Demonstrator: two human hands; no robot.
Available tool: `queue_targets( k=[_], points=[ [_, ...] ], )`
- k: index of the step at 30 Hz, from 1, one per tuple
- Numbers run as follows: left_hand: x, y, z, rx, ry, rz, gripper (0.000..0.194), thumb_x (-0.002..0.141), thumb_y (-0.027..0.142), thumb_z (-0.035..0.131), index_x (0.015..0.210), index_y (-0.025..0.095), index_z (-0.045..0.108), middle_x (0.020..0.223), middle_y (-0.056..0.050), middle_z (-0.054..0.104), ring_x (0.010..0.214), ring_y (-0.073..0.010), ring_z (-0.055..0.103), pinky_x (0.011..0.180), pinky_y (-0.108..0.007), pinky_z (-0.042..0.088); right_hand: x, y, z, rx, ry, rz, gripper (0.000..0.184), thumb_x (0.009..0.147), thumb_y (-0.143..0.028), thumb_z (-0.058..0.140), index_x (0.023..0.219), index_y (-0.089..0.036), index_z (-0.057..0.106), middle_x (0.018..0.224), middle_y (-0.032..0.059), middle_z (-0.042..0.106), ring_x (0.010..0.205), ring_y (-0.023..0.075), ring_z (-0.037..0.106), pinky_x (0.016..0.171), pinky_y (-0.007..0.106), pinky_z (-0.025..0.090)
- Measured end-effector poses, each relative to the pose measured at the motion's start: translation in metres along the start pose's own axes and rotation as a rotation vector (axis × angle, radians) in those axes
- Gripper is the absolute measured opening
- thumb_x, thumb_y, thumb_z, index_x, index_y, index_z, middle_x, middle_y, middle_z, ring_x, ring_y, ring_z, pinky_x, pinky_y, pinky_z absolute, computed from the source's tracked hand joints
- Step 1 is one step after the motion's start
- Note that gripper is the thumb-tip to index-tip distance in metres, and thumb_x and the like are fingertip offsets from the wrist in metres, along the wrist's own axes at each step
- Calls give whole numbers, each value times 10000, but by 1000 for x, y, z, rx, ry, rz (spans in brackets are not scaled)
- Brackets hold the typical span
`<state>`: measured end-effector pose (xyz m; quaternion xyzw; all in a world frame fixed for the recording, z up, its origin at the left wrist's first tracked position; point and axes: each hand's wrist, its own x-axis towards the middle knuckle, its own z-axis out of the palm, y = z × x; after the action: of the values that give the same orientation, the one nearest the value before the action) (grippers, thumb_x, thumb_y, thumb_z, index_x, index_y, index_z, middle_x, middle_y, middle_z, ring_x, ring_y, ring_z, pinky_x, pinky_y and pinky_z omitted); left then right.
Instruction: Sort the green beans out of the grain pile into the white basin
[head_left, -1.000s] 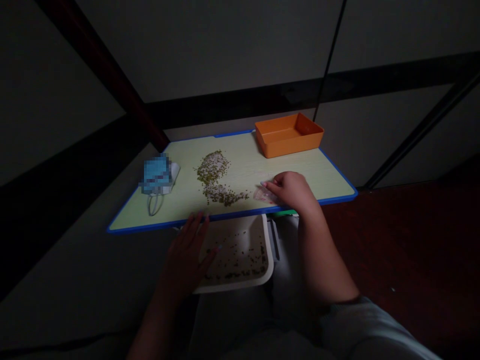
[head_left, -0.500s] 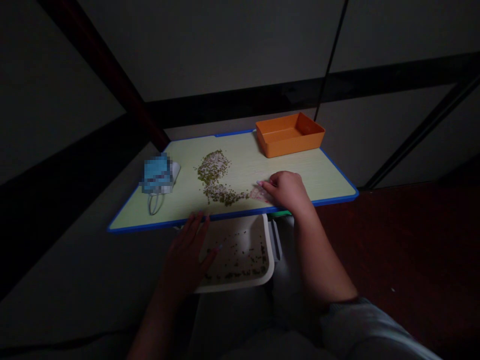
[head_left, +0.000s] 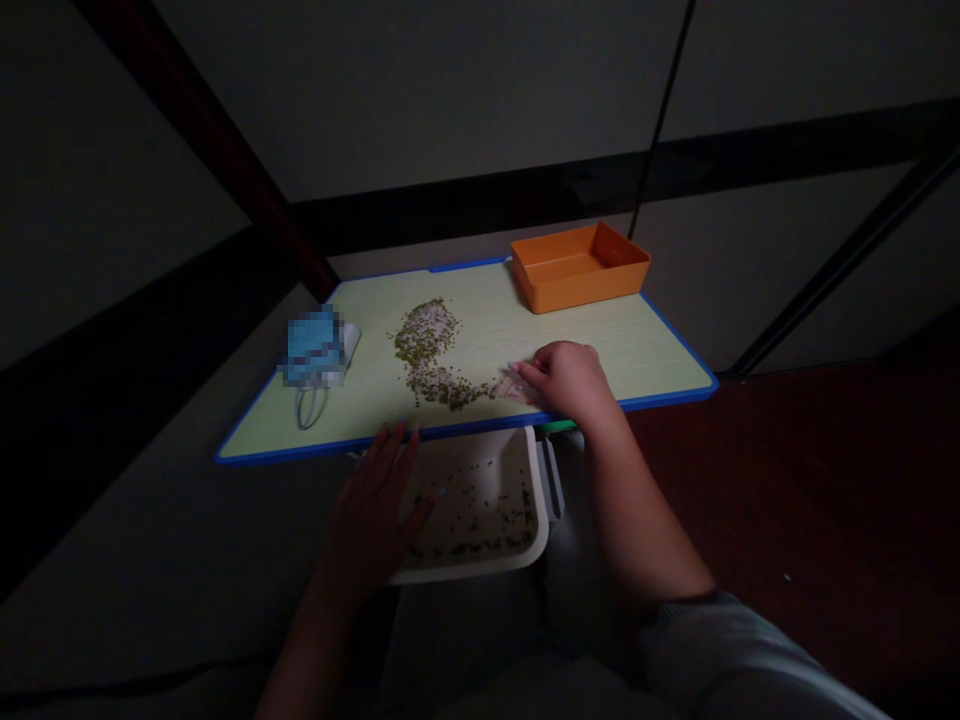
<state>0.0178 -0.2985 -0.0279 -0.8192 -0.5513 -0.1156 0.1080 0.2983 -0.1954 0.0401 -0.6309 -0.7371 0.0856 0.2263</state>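
Note:
My right hand is closed, thumb and fingers pinching a thin, pale card-like piece with pink markings low over the board. Its left edge meets the tail of a curved heap of small green and pale grains. My left hand lies spread and holds nothing. Its fingertips reach the blue front edge of the board, and its thumb is over a white tray. Scattered dark green grains lie in that tray, mostly along its near and right sides.
The pale board has a raised blue rim. An orange open box stands at its back right corner. At the left is a blurred-out blue item with a cord loop. Dark wall panels rise behind.
My right hand has shifted slightly left with the card-like piece, closer to the grains. My left hand stays in place.

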Motion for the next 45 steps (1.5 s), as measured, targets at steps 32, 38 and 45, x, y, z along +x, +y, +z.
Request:
queue_targets(
  k=[32,38,45],
  points=[
    [1,2,-2,-14,-9,-14,750,890,515,444,1508,240,118,1559,-122,281,1445,-288,228,1073,-493,373,-2,-3,-2,5,-16,-1,389,886,-443,516,642,-182,670,651,54,633,650,159,504,662,314,274],
    [0,2,-2,-7,-22,-24,758,887,506,462,1508,256,108,1564,-112,270,1447,-283,224,1076,-492,369,1,1,1,-63,41,59,396,889,-453,500,702,-173,709,698,88,652,691,186,535,713,340,307],
    [0,0,1,-9,7,-4,751,889,506,455,1507,244,118,1559,-120,280,1441,-288,241,1083,-485,362,1,0,2,-58,40,54,411,889,-469,490,728,-168,720,705,91,656,699,188,543,720,348,318]
  ],
)
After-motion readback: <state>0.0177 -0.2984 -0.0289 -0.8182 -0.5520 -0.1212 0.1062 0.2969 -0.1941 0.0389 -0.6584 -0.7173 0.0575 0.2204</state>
